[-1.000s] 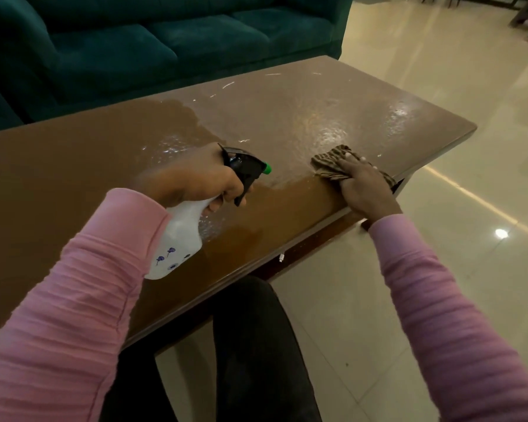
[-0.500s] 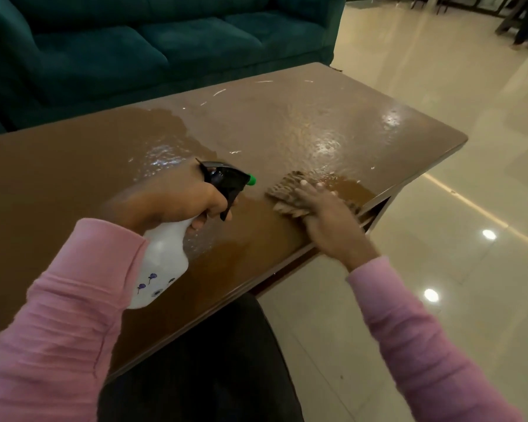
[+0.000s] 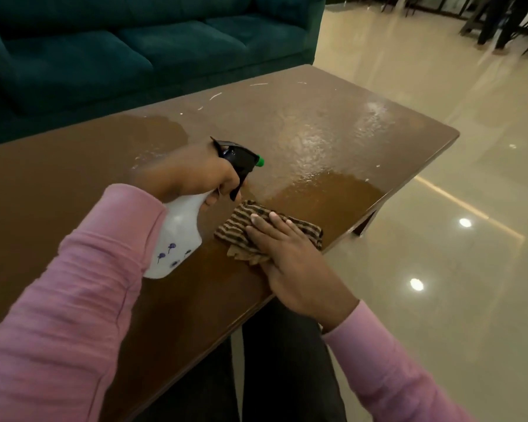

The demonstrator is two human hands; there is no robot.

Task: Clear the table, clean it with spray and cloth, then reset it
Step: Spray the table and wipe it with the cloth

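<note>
Right hand flat, pressing cloth at the surface's near edge; left hand clamps spray bottle aloft (clear of wiping).

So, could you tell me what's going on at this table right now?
A person in pink sleeves is cleaning the brown table. The left hand grips a white spray bottle by its black trigger head, nozzle aimed out over the tabletop. The right hand lies flat on a striped cloth near the table's near edge. The far right part of the top glistens wet, and a few pale flecks lie near the far edge. A teal sofa stands behind the table.
</note>
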